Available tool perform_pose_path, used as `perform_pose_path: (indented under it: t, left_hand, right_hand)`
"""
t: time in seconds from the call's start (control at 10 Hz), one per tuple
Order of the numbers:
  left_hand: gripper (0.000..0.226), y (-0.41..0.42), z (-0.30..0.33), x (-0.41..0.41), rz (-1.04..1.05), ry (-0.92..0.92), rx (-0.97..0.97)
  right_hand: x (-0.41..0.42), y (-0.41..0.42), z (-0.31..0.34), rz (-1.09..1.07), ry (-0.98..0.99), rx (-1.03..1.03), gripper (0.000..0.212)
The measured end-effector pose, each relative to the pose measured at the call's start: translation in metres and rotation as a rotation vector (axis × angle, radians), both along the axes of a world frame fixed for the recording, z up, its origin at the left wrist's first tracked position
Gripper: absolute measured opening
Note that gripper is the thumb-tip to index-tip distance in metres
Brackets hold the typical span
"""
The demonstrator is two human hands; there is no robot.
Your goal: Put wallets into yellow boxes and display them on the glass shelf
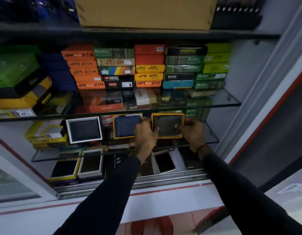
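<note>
A yellow box (pixel 167 115) with a dark brown wallet (pixel 166 125) inside stands tilted upright on the middle glass shelf (pixel 212 141). My left hand (pixel 145 134) grips its left edge and my right hand (pixel 191 131) grips its right edge. Just to the left stands a second yellow box (pixel 115 128) that holds a navy wallet (pixel 125 125); my left hand partly hides its right side. Further left, a white-framed box (pixel 84 129) shows a dark wallet.
Stacks of coloured wallet boxes (pixel 147 67) fill the upper glass shelf (pixel 231 103). A cardboard box (pixel 145 12) sits on the top shelf. More open boxed wallets (pixel 91 163) lie on the cabinet floor below. A sliding door frame (pixel 265 92) runs along the right.
</note>
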State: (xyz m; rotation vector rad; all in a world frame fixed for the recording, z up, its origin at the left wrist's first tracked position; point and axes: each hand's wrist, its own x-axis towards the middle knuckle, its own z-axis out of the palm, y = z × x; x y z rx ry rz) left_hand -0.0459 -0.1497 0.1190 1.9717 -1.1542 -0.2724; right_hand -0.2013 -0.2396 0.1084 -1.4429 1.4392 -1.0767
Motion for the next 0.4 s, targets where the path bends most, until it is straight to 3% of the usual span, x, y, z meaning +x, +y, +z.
perform_pose_path:
  t: [0.2,0.4]
  left_hand:
    - [0.028,-0.046,-0.010,0.006,0.020,-0.102,0.101]
    - [0.028,-0.030,-0.017,0.006,-0.055,-0.070,0.028]
  right_hand:
    - [0.014,-0.035,-0.016,-0.040,-0.003,0.047,0.039]
    - [0.007,-0.021,-0.017,-0.013,-0.007,-0.047,0.048]
